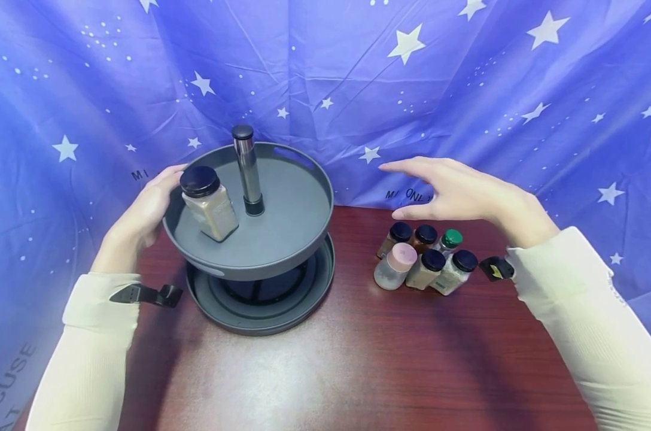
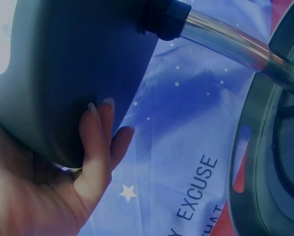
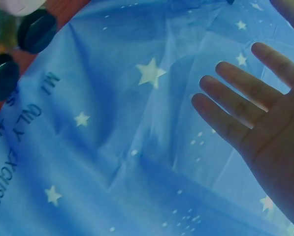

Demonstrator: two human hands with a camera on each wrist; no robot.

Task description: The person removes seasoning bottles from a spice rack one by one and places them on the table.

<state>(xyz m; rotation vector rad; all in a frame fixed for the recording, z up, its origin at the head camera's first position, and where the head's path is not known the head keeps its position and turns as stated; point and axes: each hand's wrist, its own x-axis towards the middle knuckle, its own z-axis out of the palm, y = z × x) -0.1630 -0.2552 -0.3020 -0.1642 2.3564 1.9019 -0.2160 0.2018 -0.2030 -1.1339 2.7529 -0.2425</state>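
Observation:
A two-tier grey turntable has an upper tray and a lower tray. My left hand grips the upper tray's left side; in the left wrist view its fingers curl beneath the tray's underside, while the thumb is hidden. On that tray stands a square spice jar with a black lid and beige powder, beside the metal centre post. My right hand hovers behind and above a cluster of spice jars, fingers extended, thumb apart, holding nothing.
Grouped on the red-brown table are several jars: a pink-lidded one, a green-capped one and black-lidded ones, such as the white-filled jar. A blue star-patterned cloth hangs behind the table.

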